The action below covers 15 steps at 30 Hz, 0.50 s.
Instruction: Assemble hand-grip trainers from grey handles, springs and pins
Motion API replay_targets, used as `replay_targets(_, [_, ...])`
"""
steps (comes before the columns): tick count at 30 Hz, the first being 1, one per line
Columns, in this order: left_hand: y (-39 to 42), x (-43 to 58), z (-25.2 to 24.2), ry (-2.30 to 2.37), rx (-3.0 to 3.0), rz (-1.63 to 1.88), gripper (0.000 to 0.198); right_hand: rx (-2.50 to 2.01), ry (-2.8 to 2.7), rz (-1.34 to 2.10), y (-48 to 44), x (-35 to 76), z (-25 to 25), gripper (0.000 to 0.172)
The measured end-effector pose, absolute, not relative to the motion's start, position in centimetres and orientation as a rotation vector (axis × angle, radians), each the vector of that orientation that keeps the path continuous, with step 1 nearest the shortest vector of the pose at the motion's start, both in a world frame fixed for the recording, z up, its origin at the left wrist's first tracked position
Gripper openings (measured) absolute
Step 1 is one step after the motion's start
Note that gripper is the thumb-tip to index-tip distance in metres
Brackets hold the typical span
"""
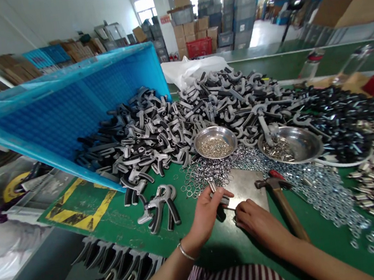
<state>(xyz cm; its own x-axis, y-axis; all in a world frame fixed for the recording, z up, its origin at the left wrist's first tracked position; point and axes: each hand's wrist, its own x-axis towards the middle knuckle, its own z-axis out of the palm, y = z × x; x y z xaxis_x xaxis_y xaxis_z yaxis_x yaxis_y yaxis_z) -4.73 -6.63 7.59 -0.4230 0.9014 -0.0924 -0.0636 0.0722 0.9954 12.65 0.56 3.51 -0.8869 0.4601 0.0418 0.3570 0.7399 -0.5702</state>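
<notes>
Coiled metal part (212, 184), nearly upright and tipped away, sits above the green worktop (132, 222) by the steel plate (245, 187), clamped in the curled fingers of the left hand (206, 213), with the fingers of the palm-down right hand (257, 220) pinched together beside it.

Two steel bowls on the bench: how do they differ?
The left bowl is smaller and deeper; the right bowl is wider and shallower. The left bowl holds an even heap of tiny rings; the right bowl holds a few shiny parts at its left side, with a grey handle across its rim. Both are shiny steel on the green table.
</notes>
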Motion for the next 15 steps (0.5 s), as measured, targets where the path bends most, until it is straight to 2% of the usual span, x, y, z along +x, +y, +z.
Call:
replay_targets(4, [-7.1, -3.8, 7.9, 1.683, 1.094, 1.478, 0.028, -0.880, -1.912, 1.701, 1.6, 13.1, 5.3, 0.015])
replay_targets(7, [-6.6, -2.6, 7.9, 1.724, 1.215, 1.468, 0.025, -0.889, -1.280, 2.102, 1.2, 12.6, 6.6, 0.024])
replay_targets(11, [-5.8, -1.5, 7.8, 1.796, 1.325, 1.426, 0.023, -0.780, -0.914, 2.382, 0.1, 11.8, 7.1, 0.023])
replay_targets(15, [-5.7, -1.2, 7.6, 1.836, 1.346, 1.395, 0.023, -0.816, -0.908, 2.393, 0.0, 12.0, 6.9, 0.024])
